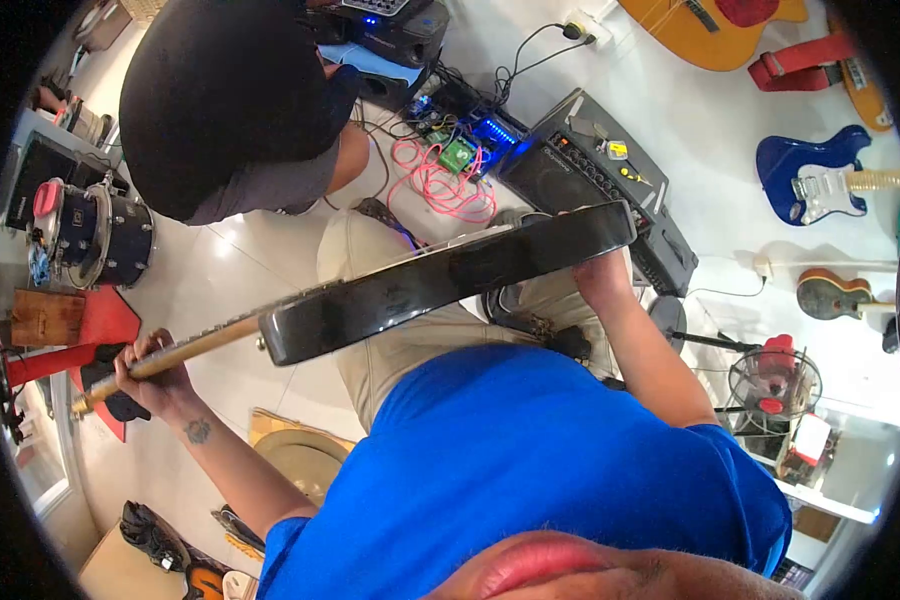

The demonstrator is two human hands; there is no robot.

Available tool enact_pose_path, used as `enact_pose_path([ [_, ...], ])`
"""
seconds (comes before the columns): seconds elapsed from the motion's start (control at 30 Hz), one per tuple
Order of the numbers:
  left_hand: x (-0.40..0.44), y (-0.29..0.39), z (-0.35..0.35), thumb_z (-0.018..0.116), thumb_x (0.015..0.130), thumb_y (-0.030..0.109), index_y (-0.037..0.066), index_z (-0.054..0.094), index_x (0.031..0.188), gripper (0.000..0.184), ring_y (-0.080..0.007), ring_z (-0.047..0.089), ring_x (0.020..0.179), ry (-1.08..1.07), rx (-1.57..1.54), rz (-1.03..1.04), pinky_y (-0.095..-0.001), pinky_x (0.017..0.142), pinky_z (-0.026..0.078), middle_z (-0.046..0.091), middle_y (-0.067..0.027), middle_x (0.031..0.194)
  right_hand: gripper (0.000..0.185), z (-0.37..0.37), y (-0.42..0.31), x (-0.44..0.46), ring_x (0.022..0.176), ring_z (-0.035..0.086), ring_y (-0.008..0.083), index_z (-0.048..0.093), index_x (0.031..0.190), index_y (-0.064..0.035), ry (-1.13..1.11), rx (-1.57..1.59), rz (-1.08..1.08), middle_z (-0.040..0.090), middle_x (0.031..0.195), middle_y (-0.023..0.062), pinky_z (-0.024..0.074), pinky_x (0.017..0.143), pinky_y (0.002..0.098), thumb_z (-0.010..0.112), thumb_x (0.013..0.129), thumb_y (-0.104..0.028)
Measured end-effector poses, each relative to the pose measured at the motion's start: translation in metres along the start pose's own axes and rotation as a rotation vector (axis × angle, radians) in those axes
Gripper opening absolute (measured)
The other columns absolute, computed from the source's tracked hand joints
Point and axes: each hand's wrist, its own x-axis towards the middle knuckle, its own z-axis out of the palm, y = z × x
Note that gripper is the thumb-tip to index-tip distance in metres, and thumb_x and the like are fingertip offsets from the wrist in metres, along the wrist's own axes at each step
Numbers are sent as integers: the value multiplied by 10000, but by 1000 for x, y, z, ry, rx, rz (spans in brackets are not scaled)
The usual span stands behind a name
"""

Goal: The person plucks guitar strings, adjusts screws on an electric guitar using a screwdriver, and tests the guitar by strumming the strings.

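Note:
A black electric guitar (450,270) lies across my lap, seen from its side edge, with its wooden neck (205,342) pointing to the lower left. My left hand (155,378) is wrapped round the neck near its far end. At the other end of the body, my right hand (602,275) reaches behind the guitar's lower edge. The guitar's body hides the fingers of that hand, so what they hold or touch there does not show.
Another person (235,100) in a dark cap is close at the upper left. An amplifier (570,170), pink cable (435,185) and pedals lie ahead. Drums (95,232) stand left, a fan (775,385) right. A blue guitar (815,175) hangs on the wall.

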Motion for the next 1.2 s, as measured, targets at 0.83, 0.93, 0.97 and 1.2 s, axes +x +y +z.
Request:
enact_pose_path([
  [0.83, -12, 20, 10, 681, 854, 202, 123, 466, 728, 261, -175, 533, 723, -19, -104, -46, -430, 976, 454, 477, -8, 673, 359, -12, 8, -66, 1106, 681, 232, 583, 1362, -28, -201, 109, 147, 680, 1263, 118, 546, 971, 383, 554, 1031, -165],
  [0.93, -37, 46, 34, 670, 860, 188, 113, 446, 730, 269, -196, 519, 722, 33, 2, 46, -451, 950, 463, 464, -31, 668, 356, -51, 17, -81, 1101, 683, 235, 587, 1360, -25, -16, 129, 99, 679, 1263, 123, 550, 969, 385, 560, 1026, -143],
  [0.97, -43, 55, 38, 676, 871, 211, 104, 453, 747, 276, -196, 509, 699, 42, 24, 78, -444, 933, 462, 454, -24, 646, 361, -68, 25, -87, 1124, 667, 232, 589, 1361, -28, -19, -180, -3, 670, 1280, 114, 541, 984, 387, 562, 1020, -143],
  [1.2, -38, 62, 12, 677, 843, 243, 100, 485, 733, 263, -233, 560, 760, -35, -119, -103, -432, 956, 469, 535, -25, 677, 440, -71, 5, -74, 1182, 562, 154, 545, 1338, -63, -241, -436, 183, 609, 1232, 68, 438, 1052, 324, 519, 1052, -397],
])
